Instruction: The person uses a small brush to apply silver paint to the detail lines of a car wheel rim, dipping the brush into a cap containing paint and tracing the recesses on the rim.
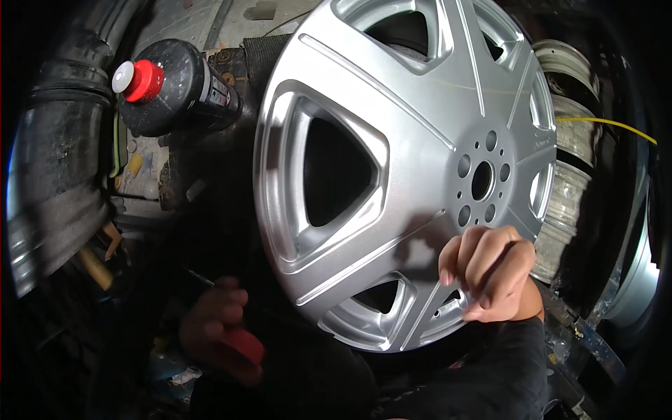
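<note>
A large silver alloy wheel [413, 91] with broad grooved spokes fills the middle of the head view, its face tilted up toward me. My right hand [490, 276] is curled over the lower right of the wheel face, below the bolt holes, fingers bent. Whether anything is pinched in them I cannot make out. In shadow at the lower left, beside the wheel, my left hand [213, 315] is closed around a red object [238, 350], too dark to name exactly. A thin metallic tool [199, 275] sticks out near those fingertips.
A dark bottle with red cap [175, 98] lies upper left. Several stacked rims [570, 136] line the right, crossed by a yellow hose [609, 126]. Dark rounded metal pieces [52, 196] fill the left edge, near a wooden handle [98, 273]. Another silver rim [633, 287] is far right.
</note>
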`<action>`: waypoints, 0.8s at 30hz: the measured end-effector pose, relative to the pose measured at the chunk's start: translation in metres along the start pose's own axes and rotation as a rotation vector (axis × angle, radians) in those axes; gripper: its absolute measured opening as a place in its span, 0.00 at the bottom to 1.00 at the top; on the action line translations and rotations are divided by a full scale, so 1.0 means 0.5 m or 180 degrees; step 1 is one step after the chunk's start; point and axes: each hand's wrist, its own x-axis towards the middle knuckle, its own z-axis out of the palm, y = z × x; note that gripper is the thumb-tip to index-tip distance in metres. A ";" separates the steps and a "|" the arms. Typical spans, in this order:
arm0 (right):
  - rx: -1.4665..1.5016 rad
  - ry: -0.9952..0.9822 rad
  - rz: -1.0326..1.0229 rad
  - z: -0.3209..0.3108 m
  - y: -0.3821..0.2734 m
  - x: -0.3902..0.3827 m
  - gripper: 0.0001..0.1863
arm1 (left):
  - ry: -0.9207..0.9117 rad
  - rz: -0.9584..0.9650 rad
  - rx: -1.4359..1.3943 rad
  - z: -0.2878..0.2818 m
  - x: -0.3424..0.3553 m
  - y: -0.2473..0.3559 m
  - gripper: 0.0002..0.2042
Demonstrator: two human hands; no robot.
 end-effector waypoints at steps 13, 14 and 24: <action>-0.1133 0.1382 0.0615 0.009 0.002 -0.142 0.06 | 0.0376 -0.0071 0.0753 0.024 0.011 0.004 0.39; -0.1103 0.1654 0.0684 0.008 0.007 -0.146 0.05 | 0.0491 -0.0175 0.0837 0.025 0.015 0.009 0.37; -0.0490 0.2255 0.0444 0.046 0.036 -0.172 0.05 | 0.1719 -0.0057 0.0111 0.067 0.137 0.045 0.36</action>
